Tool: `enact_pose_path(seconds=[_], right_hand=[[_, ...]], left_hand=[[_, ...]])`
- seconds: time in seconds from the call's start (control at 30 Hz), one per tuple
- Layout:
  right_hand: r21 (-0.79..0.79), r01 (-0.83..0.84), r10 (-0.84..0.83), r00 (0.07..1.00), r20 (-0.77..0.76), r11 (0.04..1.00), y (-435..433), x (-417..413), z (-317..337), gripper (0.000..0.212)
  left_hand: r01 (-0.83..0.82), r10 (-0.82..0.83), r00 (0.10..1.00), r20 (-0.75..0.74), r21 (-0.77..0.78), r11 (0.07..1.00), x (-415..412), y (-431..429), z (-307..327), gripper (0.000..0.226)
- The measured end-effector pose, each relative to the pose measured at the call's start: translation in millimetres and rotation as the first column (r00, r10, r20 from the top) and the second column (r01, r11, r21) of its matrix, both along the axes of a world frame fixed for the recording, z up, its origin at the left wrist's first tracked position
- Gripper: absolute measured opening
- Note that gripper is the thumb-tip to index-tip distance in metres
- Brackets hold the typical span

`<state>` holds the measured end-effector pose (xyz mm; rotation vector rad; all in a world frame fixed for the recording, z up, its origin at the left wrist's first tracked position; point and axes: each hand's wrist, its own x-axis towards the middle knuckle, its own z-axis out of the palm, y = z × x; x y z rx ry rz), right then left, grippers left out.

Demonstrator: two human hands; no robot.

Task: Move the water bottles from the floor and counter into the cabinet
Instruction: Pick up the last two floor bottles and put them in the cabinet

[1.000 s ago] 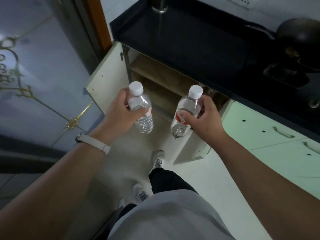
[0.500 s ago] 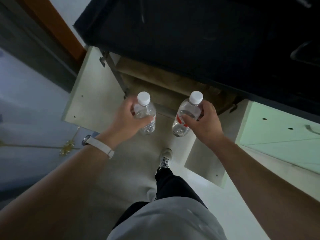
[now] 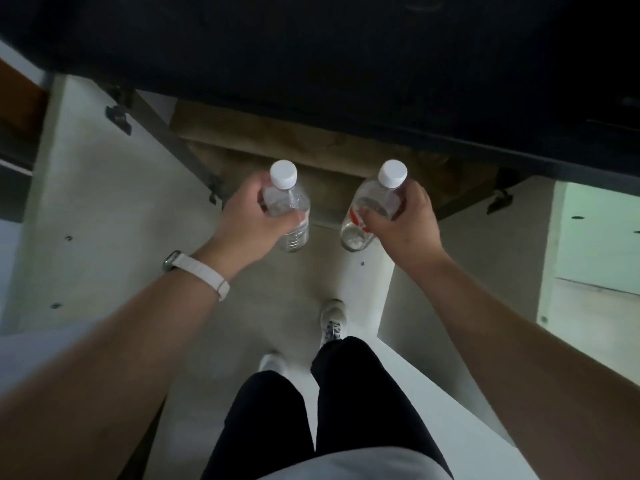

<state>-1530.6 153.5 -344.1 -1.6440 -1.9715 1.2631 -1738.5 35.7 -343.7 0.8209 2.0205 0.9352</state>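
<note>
Left hand (image 3: 244,225): fingers and thumb curled round the body of the left bottle; I read this as a full grip.
Left bottle (image 3: 294,216): clear plastic with a white cap, nearly upright, cap toward my camera. It is held in the air above the floor, in front of the open cabinet and not inside it.
Right hand (image 3: 407,225): curled round the shoulder and upper body of the right bottle, fingertips pressed on its near side.
Right bottle (image 3: 367,211): clear, white-capped, with a red-marked label. It is tilted, its base leaning toward the left bottle, and the two stay apart. It is also held before the cabinet opening.
Cabinet (image 3: 311,140): sits under the counter. I see wooden shelf edges just beyond both caps; the deeper interior is hidden from me.
Counter (image 3: 311,46): dark slab across the top of my view; I cannot make out anything on it.
Left door (image 3: 104,202): pale, swung wide open, hinge at its upper edge.
Right door (image 3: 485,258): pale, also open.
Wristband (image 3: 199,275): white, on the left wrist.
Legs (image 3: 346,393): in black trousers, with light shoes (image 3: 334,320) on the floor (image 3: 249,317) between the doors.
Neighbouring front (image 3: 595,237): pale green, at the right edge.
</note>
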Motion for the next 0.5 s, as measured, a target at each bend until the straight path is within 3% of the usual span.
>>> enact_pose_path(seconds=[0.2,0.5], right_hand=[[0.075,0.127,-0.116,0.984,-0.136,0.989,18.3,-23.3,-71.4,0.058],[0.348,0.166,-0.062,0.955,-0.291,0.923,56.8,-45.1,-136.3,0.068]], left_hand=[[0.067,-0.062,0.997,-0.051,0.115,0.991,-21.4,34.5,-71.6,0.064],[0.073,-0.060,0.997,-0.043,0.456,0.887,-42.6,88.2,-136.7,0.054]])
